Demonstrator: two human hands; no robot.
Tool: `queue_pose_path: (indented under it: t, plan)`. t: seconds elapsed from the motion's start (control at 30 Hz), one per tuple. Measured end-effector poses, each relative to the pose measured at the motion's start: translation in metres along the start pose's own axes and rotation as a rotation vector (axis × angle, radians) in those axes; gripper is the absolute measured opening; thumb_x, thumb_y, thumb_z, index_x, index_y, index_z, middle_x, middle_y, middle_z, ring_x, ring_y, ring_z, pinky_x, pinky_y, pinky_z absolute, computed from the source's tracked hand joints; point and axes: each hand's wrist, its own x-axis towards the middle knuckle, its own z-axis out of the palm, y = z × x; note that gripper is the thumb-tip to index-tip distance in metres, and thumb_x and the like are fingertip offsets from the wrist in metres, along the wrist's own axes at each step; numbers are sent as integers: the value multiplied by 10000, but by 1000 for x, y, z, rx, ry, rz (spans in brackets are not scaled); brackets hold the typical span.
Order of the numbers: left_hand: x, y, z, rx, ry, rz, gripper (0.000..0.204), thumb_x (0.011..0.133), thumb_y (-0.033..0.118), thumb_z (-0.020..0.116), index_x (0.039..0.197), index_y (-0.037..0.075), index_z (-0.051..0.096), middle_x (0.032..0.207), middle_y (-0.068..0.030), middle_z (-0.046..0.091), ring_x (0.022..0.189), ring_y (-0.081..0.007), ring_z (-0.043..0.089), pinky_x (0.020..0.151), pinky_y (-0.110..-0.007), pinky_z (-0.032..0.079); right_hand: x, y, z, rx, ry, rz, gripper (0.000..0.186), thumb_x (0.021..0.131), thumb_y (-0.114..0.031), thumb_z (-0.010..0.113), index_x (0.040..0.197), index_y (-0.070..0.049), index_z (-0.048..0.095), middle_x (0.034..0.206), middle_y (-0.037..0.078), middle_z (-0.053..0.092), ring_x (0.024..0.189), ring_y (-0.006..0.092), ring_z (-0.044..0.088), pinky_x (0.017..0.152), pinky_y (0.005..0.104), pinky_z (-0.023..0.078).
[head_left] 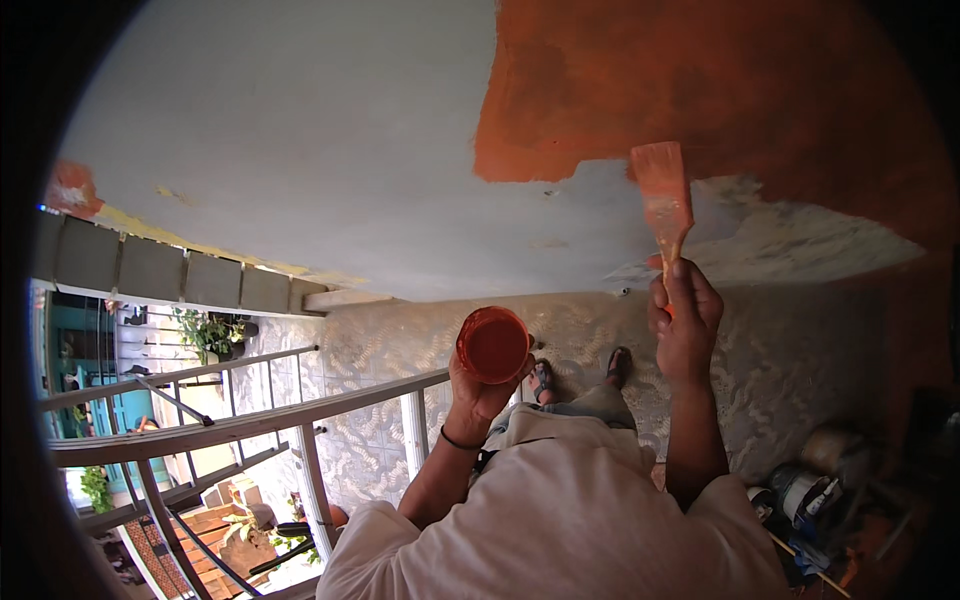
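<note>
My left hand (478,392) holds a small round cup of orange paint (493,344) up in front of me. My right hand (684,318) grips the handle of a flat paintbrush (663,197) coated in orange, its bristles pressed against the wall at the lower edge of the painted orange patch (700,90). The rest of the wall (300,140) is pale grey. My feet in sandals (580,372) show far below on a patterned floor (780,350).
A metal ladder or railing frame (250,420) crosses at lower left. Paint cans and clutter (820,480) sit on the floor at right. Potted plants (210,335) and brickwork lie beyond the railing at left.
</note>
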Motion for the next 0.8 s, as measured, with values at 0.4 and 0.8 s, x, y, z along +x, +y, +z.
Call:
queue_pose_path:
  t: [0.4,0.8]
  plan:
    - [-18,11,18,31,27,62,490,1025,428,643,1334,49,666,1272,-206,692,1185,-384,632,878,-447,567,14,20,-11,128,179,9,325,1145,-349,597,1162,-32,670,781,-38,509,570,21,396,487,229,312]
    - [-31,17,24,73,-2,67,578,1015,453,675,1399,22,641,1326,-214,671,1222,-384,620,923,-483,584,4,27,79,-114,-388,39,309,1137,-324,637,1169,-18,665,772,-49,485,618,31,412,538,236,349]
